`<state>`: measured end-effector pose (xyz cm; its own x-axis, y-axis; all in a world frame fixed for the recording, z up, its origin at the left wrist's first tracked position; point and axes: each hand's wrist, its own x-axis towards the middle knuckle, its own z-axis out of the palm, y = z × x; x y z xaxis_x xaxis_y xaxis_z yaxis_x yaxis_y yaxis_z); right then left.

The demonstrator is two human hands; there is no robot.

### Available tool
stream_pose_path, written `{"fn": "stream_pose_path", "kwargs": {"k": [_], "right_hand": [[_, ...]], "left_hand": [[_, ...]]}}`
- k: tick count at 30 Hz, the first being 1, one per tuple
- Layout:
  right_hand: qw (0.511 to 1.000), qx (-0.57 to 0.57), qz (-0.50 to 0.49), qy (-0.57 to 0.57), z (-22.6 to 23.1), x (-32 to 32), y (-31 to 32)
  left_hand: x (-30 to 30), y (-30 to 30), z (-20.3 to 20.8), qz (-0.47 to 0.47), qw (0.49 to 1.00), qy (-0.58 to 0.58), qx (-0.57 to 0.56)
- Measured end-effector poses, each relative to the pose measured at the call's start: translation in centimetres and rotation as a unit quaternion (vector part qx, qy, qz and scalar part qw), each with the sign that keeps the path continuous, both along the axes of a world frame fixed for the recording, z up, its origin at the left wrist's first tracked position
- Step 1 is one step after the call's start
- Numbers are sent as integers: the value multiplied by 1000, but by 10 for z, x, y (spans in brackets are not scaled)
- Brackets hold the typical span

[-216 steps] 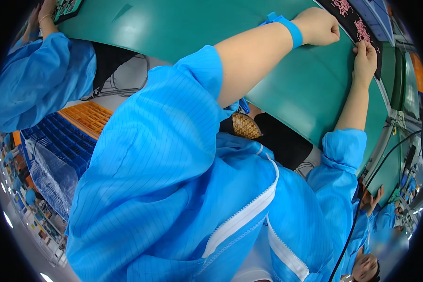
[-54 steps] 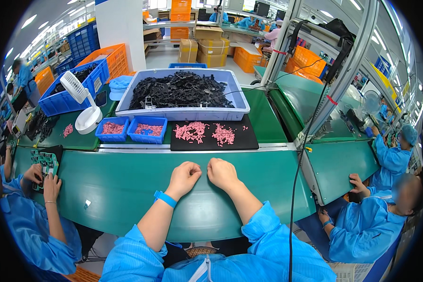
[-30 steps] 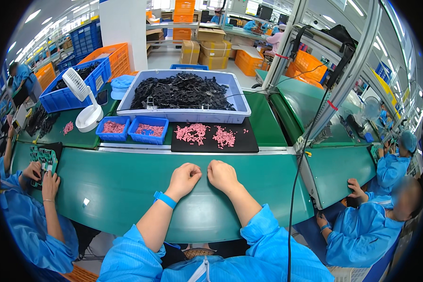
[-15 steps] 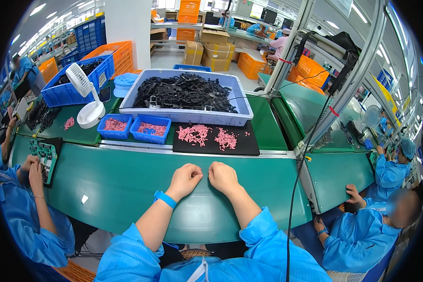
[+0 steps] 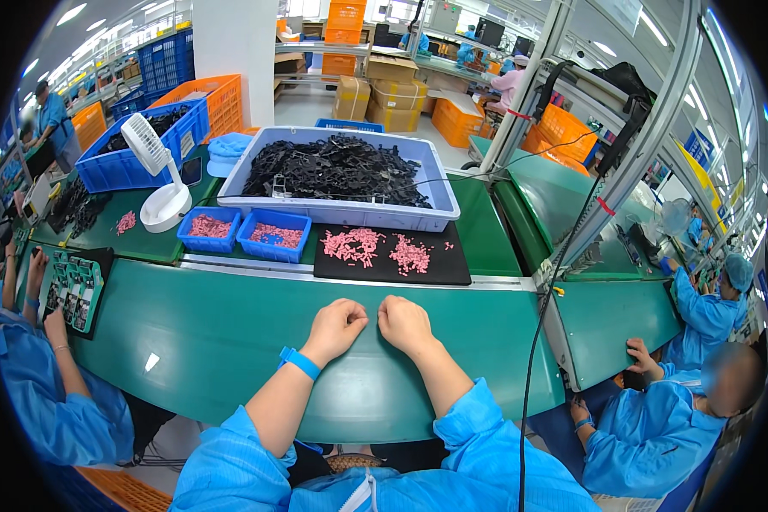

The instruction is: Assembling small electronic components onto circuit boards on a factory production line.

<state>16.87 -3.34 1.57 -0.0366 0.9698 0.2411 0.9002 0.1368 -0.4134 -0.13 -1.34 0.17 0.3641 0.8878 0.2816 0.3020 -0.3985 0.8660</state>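
My left hand (image 5: 339,328), with a blue band (image 5: 299,362) on its wrist, rests on the green conveyor belt (image 5: 222,341) with its fingers curled in. Close beside it, my right hand (image 5: 405,323) lies in a loose fist, a small gap between the two. Nothing shows in either hand, though the fingertips are turned away. Beyond the hands, a black mat (image 5: 442,266) bears two heaps of small pink parts (image 5: 351,246). Left of the mat stand two small blue bins (image 5: 273,250) of pink parts.
Behind the mat sits a large grey-blue tub (image 5: 333,210) of black parts. A white fan (image 5: 164,207) and a blue crate (image 5: 145,171) stand at the left. A black cable (image 5: 533,358) hangs down on the right. Co-workers sit at both sides; the left one handles a green tray (image 5: 74,286).
My hands have not moved. At the left, the co-worker's hands have moved apart over the green tray. Far left, a person in blue has shifted and stands more upright.
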Motion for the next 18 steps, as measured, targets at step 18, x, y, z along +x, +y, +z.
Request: {"fn": "stream_pose_path", "kwargs": {"k": [18], "right_hand": [[1000,0,-1,3,0,0,-5]], "left_hand": [[-1,-6,4,-7,1000,14,0]]}}
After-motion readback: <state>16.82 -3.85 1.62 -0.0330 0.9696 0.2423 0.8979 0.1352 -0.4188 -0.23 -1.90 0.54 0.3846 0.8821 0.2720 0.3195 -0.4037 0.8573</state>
